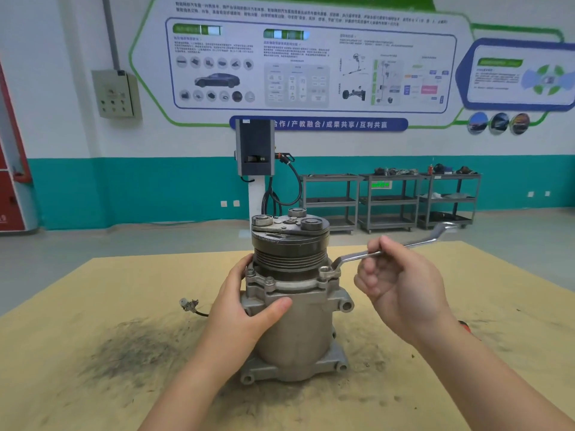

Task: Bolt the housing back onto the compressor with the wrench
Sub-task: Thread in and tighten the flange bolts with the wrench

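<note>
A tan surface (93, 306), smudged with dark grime left of centre, carries the compressor (292, 331) upright at its middle; a small wired connector (189, 305) lies just left.

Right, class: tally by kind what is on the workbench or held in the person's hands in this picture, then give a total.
Compressor: 1
Wrench: 1
Wired connector plug: 1
Hands: 2, left hand and right hand
Total: 5
</note>
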